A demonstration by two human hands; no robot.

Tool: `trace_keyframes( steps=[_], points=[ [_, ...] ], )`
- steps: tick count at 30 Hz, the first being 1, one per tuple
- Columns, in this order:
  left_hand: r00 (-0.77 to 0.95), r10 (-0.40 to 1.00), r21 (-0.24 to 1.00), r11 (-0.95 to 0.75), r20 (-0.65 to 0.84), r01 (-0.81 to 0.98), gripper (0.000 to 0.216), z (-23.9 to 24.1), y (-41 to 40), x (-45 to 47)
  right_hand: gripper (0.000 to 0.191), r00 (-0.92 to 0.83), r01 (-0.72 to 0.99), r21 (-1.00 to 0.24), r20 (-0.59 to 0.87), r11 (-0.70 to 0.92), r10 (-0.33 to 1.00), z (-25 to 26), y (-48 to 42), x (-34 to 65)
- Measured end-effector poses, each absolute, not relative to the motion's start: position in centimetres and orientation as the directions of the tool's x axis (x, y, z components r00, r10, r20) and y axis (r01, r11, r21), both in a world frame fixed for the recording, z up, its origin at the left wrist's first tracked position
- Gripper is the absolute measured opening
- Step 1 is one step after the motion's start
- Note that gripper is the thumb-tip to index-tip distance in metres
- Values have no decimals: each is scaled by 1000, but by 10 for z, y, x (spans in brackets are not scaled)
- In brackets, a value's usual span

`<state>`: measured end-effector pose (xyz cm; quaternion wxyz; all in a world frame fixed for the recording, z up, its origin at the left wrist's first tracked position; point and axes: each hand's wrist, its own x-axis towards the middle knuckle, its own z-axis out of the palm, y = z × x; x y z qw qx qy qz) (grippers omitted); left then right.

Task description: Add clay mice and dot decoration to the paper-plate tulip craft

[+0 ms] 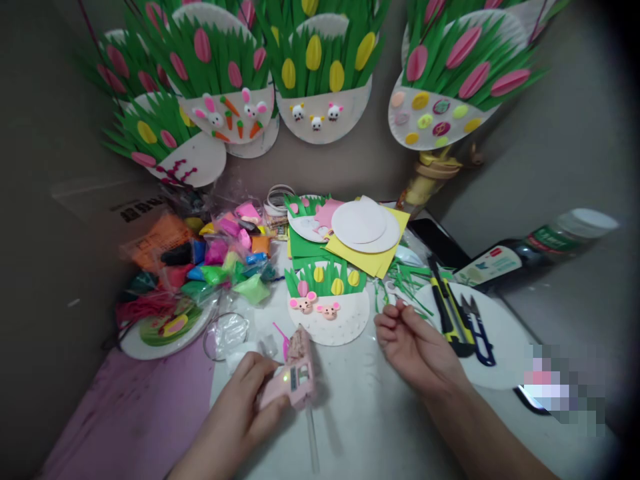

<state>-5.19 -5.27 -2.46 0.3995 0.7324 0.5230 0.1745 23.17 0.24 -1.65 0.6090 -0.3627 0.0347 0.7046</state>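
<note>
My left hand (257, 393) is wrapped around a pink hot glue gun (299, 383), its nozzle end pointing away from me. A clear glue stick (312, 443) sticks out of its near end. Just beyond the nozzle lies a half paper plate (333, 327) with green paper grass, tulips and two pink clay mouse faces (328, 311). To its right, my right hand (417, 350) is raised palm up, fingers curled and tips pinched together. Whatever those fingertips hold, if anything, is too small to make out. Green paper scraps (413, 287) lie just past this hand.
Bags of coloured clay (215, 253) heap at the left. White discs (363, 223) lie on yellow and green paper behind. A yellow utility knife (453, 317) and thread snips (479, 333) rest on a white plate at right, near a dark bottle (530, 250). Finished plate baskets (323, 117) hang above.
</note>
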Motion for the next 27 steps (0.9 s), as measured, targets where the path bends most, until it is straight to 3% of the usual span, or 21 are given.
trace_keyframes(
  steps=[27],
  points=[
    [380,908,760,-121,-174,638,29,-20,-49,-51,34,14,-875,-420,-519,-241,854,-17,2,232]
  ],
)
